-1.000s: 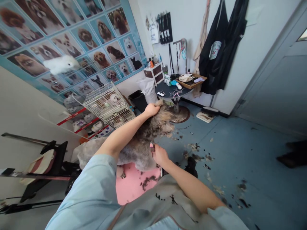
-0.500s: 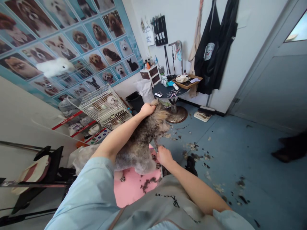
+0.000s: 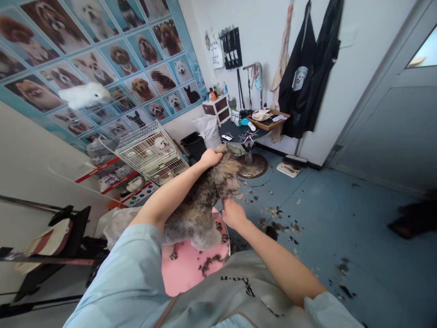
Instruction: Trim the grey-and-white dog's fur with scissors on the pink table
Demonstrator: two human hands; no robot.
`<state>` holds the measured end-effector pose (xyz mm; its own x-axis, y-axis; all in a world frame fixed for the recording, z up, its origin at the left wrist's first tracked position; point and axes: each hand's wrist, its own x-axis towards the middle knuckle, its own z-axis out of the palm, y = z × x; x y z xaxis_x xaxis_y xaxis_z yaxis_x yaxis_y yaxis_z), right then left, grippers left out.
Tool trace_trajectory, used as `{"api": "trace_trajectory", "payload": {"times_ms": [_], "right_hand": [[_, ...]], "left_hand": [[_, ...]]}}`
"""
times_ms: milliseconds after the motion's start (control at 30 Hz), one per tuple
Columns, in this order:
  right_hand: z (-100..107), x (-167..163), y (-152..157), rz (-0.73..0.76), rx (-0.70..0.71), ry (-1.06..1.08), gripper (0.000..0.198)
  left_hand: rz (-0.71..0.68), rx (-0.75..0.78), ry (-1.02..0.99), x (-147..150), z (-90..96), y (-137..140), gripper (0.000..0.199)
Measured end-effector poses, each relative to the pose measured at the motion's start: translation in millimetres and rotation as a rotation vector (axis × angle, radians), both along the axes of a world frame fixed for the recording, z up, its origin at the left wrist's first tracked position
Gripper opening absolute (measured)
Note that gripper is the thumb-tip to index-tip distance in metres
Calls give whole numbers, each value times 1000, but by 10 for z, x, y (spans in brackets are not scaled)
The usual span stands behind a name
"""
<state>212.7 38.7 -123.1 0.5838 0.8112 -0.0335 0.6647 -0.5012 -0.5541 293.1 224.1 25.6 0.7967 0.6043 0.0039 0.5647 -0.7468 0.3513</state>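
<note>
A curly grey-brown dog [image 3: 201,205] stands on a pink grooming table [image 3: 186,271], its head turned away to the right. At the top of the dog's head, my left hand [image 3: 210,157] is closed on the hair. My right hand [image 3: 234,213] is just under the dog's muzzle, its fingers closed round what look like scissors [image 3: 223,211]. Only a sliver of metal shows there; the hand and the dog's fur hide the rest. Dark clipped hair [image 3: 210,263] lies on the table top beside the dog's paws.
A wire cage [image 3: 148,152] with a white toy-like dog stands to the left. Behind is a round black table [image 3: 234,130] bearing several scissors and a wooden tray [image 3: 268,119]. Hair clumps litter the blue floor [image 3: 317,205]. Something dark and furry [image 3: 413,218] is at far right.
My right hand has risen slightly, nearer the dog's chin, with the scissors less visible now. My left hand stays on the head hair. The view has shifted a little.
</note>
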Motion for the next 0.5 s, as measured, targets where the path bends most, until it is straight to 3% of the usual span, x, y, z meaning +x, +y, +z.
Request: {"api": "trace_trajectory", "payload": {"times_ms": [267,500], "right_hand": [[-207,-80,-176,57,-78,44,29],[210,21,-130,7,-19,-63,33]], "left_hand": [[2,-9,-13,-22,22,16,43],[2,-4,15,-13,37,5,44]]}}
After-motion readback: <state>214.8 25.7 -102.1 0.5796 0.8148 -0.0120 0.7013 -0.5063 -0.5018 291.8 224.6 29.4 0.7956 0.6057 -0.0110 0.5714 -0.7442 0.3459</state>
